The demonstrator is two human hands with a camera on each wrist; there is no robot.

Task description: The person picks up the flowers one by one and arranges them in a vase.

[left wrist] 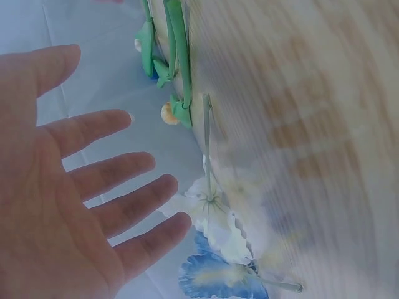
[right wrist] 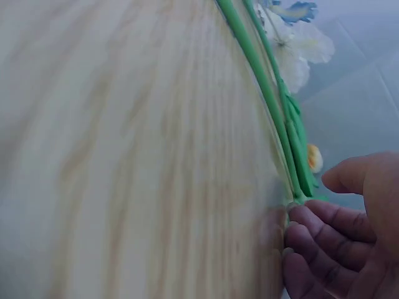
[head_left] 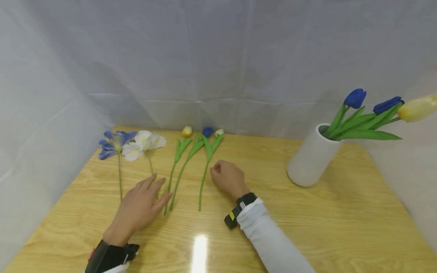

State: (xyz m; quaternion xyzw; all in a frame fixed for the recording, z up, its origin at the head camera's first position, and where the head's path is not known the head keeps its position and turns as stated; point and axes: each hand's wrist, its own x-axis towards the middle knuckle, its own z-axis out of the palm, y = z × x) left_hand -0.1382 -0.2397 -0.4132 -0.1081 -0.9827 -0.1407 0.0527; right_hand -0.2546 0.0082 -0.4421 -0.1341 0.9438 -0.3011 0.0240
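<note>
Fingers spread, my left hand [head_left: 136, 206] hovers by the lower stems of the flowers and holds nothing. My right hand [head_left: 229, 178], its fingers loosely curled, is beside the rightmost tulip stem [head_left: 201, 185]. The right wrist view shows its thumb [right wrist: 349, 175] apart from the fingers, nothing pinched between them. Three tulips lie on the table: a yellow tulip [head_left: 187, 132], a blue tulip [head_left: 207, 132] and a white tulip [head_left: 219, 132]. Left of them lie a blue ruffled flower [head_left: 114, 144] and a white ruffled flower [head_left: 145, 141] on thin stems.
At the right a white vase [head_left: 308, 163] stands on the wooden table [head_left: 341, 223]. From it lean a blue tulip [head_left: 355, 98], a second, darker blue tulip [head_left: 388, 105] and a yellow-white tulip [head_left: 418, 109]. Pale cloth [head_left: 218, 57] hangs behind the table.
</note>
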